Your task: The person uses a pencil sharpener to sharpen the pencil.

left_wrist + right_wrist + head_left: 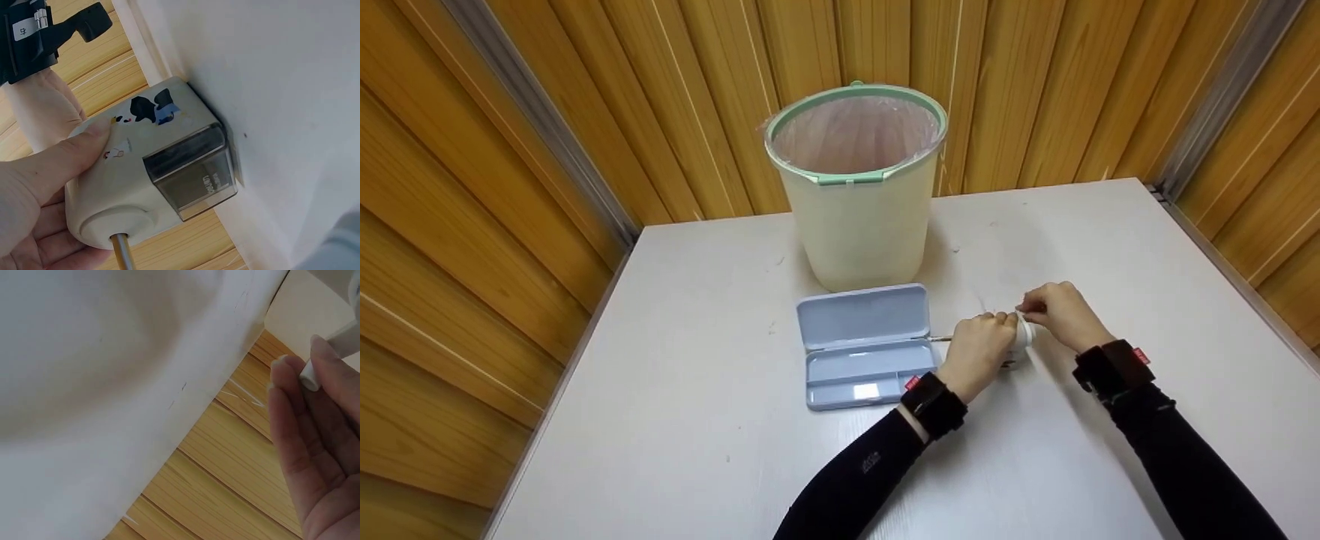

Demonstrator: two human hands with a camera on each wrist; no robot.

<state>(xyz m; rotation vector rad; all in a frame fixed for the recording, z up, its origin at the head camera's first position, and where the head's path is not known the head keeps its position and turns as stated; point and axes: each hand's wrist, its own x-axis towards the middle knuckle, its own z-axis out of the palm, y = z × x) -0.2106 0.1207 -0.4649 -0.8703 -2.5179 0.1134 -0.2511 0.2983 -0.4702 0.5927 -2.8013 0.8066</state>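
Observation:
My left hand (979, 345) grips a white crank pencil sharpener (124, 185) on the table, thumb on top and fingers around the far side. Dark and blue cartoon prints decorate its top, and a see-through shavings drawer (199, 191) fills one side. A pencil (122, 254) sticks out of the sharpening hole, its tip hidden inside. At the sharpener's other end, my right hand (1061, 311) pinches the small white knob (310, 377) of the crank arm (344, 340) between thumb and fingers. In the head view the left hand covers most of the sharpener.
An open light-blue pencil case (862, 315) with a divided lower tray lies just left of the sharpener. Behind it stands a cream bin (859, 232) with a green rim and a plastic liner. Wood-patterned walls (720, 97) border the white table (675, 375).

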